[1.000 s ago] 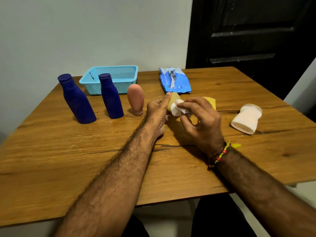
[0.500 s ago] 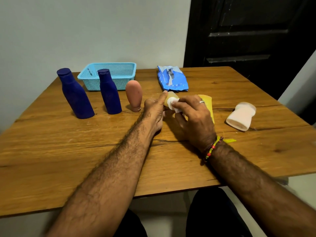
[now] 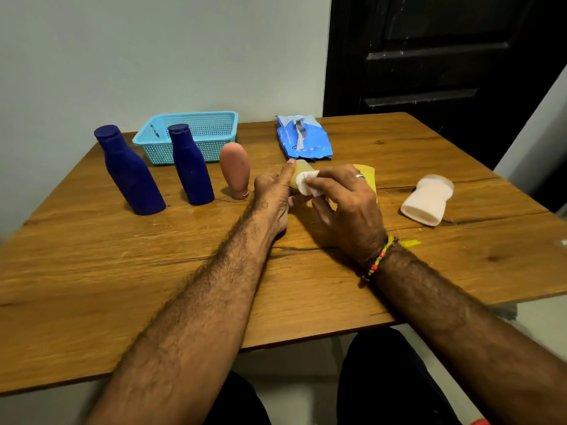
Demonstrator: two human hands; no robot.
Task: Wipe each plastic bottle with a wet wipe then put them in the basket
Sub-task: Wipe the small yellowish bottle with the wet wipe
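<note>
2 hands on yellow bottle [image 3: 302,172]: left hand [image 3: 274,196] grips it; right hand [image 3: 343,197] fingers pinch wipe [image 3: 308,186] against it.

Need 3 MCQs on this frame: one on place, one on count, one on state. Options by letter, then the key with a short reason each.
1. Where is the basket?
A. At the far left of the table, behind the blue bottles
B. At the near right corner
C. On the person's lap

2. How many dark blue bottles stand upright?
A. One
B. Two
C. Four

3. What is the right hand doing?
A. Resting flat and holding nothing
B. Pressing a white wipe to the yellow bottle
C. Lifting the white bottle

Key: 1 A, the basket sits by the wall behind the blue bottles. 2 B, a larger one and a smaller one stand side by side. 3 B, its fingers pinch the wipe against the bottle's end while the left hand holds the bottle; the white bottle lies untouched to the right.
</note>
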